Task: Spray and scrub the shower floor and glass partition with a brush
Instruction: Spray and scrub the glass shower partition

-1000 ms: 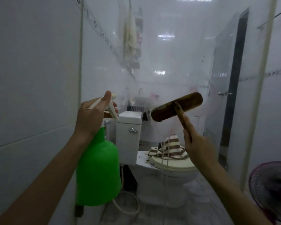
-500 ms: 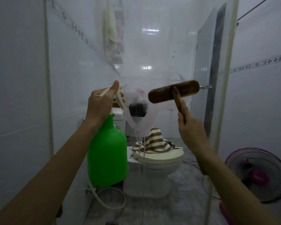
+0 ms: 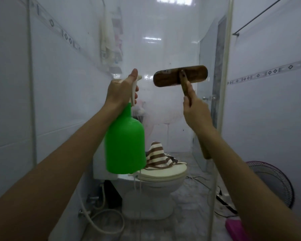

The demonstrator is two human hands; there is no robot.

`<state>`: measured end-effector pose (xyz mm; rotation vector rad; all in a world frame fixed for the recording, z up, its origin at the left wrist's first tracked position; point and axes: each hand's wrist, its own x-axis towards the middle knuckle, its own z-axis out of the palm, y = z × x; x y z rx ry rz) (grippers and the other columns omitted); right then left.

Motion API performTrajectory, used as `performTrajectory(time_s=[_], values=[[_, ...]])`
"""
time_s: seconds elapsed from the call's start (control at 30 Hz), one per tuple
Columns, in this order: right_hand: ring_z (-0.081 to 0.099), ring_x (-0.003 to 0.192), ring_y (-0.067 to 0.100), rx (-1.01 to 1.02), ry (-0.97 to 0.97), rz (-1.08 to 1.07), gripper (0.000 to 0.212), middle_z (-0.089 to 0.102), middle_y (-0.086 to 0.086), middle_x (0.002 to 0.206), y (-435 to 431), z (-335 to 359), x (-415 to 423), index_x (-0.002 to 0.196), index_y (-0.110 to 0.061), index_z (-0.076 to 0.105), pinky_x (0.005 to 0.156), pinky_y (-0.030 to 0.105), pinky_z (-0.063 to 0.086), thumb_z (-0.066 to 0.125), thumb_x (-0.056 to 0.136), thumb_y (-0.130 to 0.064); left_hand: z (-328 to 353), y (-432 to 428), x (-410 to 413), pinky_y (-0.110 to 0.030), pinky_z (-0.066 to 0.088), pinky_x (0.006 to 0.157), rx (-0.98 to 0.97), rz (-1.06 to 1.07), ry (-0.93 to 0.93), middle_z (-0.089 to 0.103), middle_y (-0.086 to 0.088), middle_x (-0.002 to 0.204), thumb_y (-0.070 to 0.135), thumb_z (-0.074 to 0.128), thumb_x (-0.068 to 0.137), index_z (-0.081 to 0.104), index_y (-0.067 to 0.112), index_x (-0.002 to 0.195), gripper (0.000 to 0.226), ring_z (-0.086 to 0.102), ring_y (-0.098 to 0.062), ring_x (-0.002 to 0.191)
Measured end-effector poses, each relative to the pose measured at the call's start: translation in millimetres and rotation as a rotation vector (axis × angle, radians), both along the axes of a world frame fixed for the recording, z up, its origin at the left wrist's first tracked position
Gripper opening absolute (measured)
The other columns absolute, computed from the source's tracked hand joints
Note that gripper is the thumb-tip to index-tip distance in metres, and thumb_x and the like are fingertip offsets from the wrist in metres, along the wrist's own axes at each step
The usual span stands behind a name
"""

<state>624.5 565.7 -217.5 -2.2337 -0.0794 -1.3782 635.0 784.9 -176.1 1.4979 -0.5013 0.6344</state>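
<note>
My left hand (image 3: pixel 120 91) grips the white trigger head of a green spray bottle (image 3: pixel 125 145), held upright at chest height and pointed at the glass partition (image 3: pixel 172 49) in front of me. My right hand (image 3: pixel 195 112) holds the wooden handle of a brown scrub brush (image 3: pixel 167 76); the brush head lies level, its back toward me, up against or just short of the glass. The pane's frame (image 3: pixel 223 101) runs down the right side. Wet streaks run down the lower glass.
Behind the glass stand a white toilet (image 3: pixel 163 173) with a brown-striped cloth (image 3: pixel 157 156) on its lid, a hose (image 3: pixel 101 221) on the left wall, and a door (image 3: pixel 205 80). A pink fan (image 3: pixel 274 183) and cables lie on the floor at right.
My view has swung left and the glass looks less fogged. Both hands stay raised; the brush head has levelled out and the bottle sits closer to centre.
</note>
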Motion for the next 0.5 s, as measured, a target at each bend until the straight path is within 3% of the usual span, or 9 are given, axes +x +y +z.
performTrajectory(time_s=[0.13, 0.23, 0.33, 0.43, 0.5], values=[[0.043, 0.044, 0.007, -0.020, 0.082, 0.029, 0.051, 0.047, 0.000, 0.058, -6.1, -53.7, -15.3, 0.151, -0.034, 0.014, 0.044, 0.020, 0.040, 0.033, 0.104, -0.030, 25.3, -9.9, 2.2, -0.022, 0.051, 0.049, 0.063, -0.082, -0.034, 0.070, -0.003, 0.074, 0.045, 0.053, 0.103, 0.073, 0.010, 0.092, 0.042, 0.068, -0.015, 0.059], [0.039, 0.042, 0.006, -0.098, 0.128, -0.014, 0.054, 0.044, -0.001, 0.055, -2.6, -88.6, -24.0, 0.152, -0.033, 0.009, 0.041, 0.016, 0.037, 0.033, 0.104, -0.030, 39.7, -15.1, 4.4, -0.031, 0.056, 0.058, 0.062, -0.135, -0.023, 0.067, -0.004, 0.074, 0.043, 0.053, 0.104, 0.072, 0.003, 0.104, 0.044, 0.066, -0.018, 0.059], [0.047, 0.049, 0.011, -0.103, 0.007, -0.034, 0.053, 0.051, 0.002, 0.063, -1.3, -9.2, -1.7, 0.153, -0.031, 0.013, 0.047, 0.024, 0.044, 0.032, 0.104, -0.029, 51.5, -22.9, 1.9, -0.036, 0.058, 0.069, 0.077, -0.058, -0.058, 0.065, 0.000, 0.072, 0.045, 0.054, 0.102, 0.068, 0.017, 0.085, 0.036, 0.062, -0.017, 0.060], [0.049, 0.057, 0.010, -0.066, -0.072, -0.034, 0.051, 0.055, 0.003, 0.074, -4.1, 86.0, 5.1, 0.153, -0.028, 0.018, 0.049, 0.021, 0.038, 0.033, 0.104, -0.027, 56.6, -21.1, 1.3, -0.042, 0.062, 0.083, 0.039, -0.037, -0.109, 0.069, 0.000, 0.074, 0.046, 0.054, 0.102, 0.069, 0.024, 0.078, 0.036, 0.068, -0.022, 0.069], [0.051, 0.059, 0.011, -0.027, -0.049, -0.051, 0.051, 0.055, 0.002, 0.075, -7.7, 88.1, 2.0, 0.153, -0.029, 0.018, 0.050, 0.021, 0.039, 0.033, 0.104, -0.027, 54.2, -15.1, 2.1, -0.045, 0.061, 0.088, 0.009, -0.032, -0.133, 0.073, -0.001, 0.079, 0.046, 0.055, 0.101, 0.072, 0.025, 0.080, 0.034, 0.073, -0.025, 0.079]])
